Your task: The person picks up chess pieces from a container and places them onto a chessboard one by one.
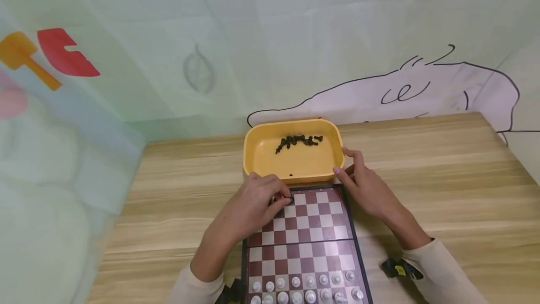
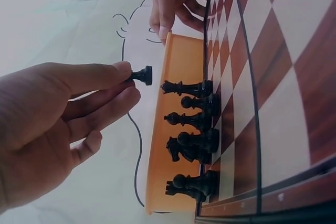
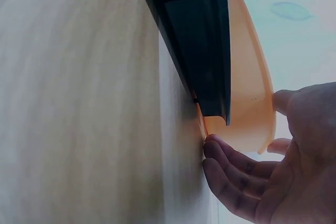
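My left hand (image 1: 253, 205) pinches a black chess pawn (image 2: 143, 75) between thumb and fingertips, over the far rows of the checkered chessboard (image 1: 318, 250). Beside it, in the left wrist view, several black pieces stand on the board's far end, among them a knight (image 2: 184, 150) and a rook (image 2: 184, 190). A yellow plastic tub (image 1: 295, 168) sits just beyond the board. My right hand (image 1: 371, 191) holds the tub's near right corner, thumb at the rim and fingers against the outside.
Inside the tub lies a cluster of black chess pieces (image 1: 297, 140). White pieces (image 1: 310, 281) stand in two rows at the board's near end. The wooden table (image 1: 177, 191) meets a printed wall sheet (image 1: 168, 60) behind the tub.
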Motion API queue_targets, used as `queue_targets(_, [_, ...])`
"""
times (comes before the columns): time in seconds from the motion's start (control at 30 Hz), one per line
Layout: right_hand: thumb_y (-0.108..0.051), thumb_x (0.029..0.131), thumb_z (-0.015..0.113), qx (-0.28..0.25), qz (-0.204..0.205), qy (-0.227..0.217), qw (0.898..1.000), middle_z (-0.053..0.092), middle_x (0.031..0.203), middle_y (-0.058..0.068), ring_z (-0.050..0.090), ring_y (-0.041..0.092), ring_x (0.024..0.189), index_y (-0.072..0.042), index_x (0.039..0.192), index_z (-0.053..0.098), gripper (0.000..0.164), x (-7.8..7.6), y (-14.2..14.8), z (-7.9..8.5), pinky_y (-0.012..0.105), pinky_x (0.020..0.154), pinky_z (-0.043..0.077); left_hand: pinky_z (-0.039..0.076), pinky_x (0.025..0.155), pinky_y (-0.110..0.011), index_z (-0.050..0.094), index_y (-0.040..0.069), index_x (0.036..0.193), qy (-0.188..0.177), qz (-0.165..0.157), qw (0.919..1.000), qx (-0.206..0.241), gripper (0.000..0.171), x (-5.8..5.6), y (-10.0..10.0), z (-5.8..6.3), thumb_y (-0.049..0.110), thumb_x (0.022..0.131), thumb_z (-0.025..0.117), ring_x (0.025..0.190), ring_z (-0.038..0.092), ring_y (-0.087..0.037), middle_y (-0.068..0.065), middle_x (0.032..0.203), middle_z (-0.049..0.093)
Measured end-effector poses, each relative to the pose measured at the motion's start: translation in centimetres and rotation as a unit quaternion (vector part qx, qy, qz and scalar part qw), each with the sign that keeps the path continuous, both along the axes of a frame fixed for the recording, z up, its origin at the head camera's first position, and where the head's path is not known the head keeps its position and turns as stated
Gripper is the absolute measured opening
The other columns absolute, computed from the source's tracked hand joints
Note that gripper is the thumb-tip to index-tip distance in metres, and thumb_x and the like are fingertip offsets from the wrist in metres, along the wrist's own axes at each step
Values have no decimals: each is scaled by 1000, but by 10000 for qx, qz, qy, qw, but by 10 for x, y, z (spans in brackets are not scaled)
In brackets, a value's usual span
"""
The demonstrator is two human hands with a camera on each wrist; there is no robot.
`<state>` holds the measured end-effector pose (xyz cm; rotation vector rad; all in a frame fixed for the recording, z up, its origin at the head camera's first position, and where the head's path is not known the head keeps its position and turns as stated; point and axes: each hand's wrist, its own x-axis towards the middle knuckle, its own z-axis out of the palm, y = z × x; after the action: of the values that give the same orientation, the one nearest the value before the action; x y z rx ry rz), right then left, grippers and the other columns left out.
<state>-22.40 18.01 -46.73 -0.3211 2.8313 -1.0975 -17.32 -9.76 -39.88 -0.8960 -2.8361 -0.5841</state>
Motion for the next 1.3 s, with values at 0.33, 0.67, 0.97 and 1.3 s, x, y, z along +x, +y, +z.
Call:
queue_targets(0.33, [-61, 97, 34, 86, 38, 72, 9999, 67, 108, 13, 66, 26, 93, -21, 152, 13, 71, -3, 1, 3, 47, 83, 52, 40, 80, -28, 73, 21, 93, -33, -380, 9991, -161, 10, -3, 2, -4, 20, 84, 76, 83, 59, -2, 13, 92, 70])
queue_targets(0.67, [-60, 98, 34, 104, 18, 95, 9999, 67, 109, 14, 66, 26, 93, -21, 152, 13, 70, -3, 1, 4, 46, 82, 52, 42, 82, -29, 73, 20, 93, -114, -643, 9977, -206, 13, -7, 4, -9, 15, 83, 76, 86, 61, -3, 12, 93, 69])
queue_targets(0.97, [-60, 98, 34, 109, 32, 108, 9999, 67, 109, 13, 66, 26, 93, -21, 152, 13, 70, -3, -1, 4, 47, 84, 52, 48, 86, -30, 71, 20, 92, -294, -612, 9976, -168, 17, -7, 4, -12, 10, 81, 77, 87, 61, -5, 11, 90, 69])
queue_targets(1.3, [-60, 98, 34, 155, 2, 66, 9999, 67, 109, 13, 66, 26, 93, -21, 152, 13, 70, -2, 0, 2, 47, 83, 52, 49, 84, -29, 72, 20, 90, -220, -659, 9973, -237, 15, -8, 6, -19, 9, 81, 76, 86, 60, -5, 11, 89, 69])
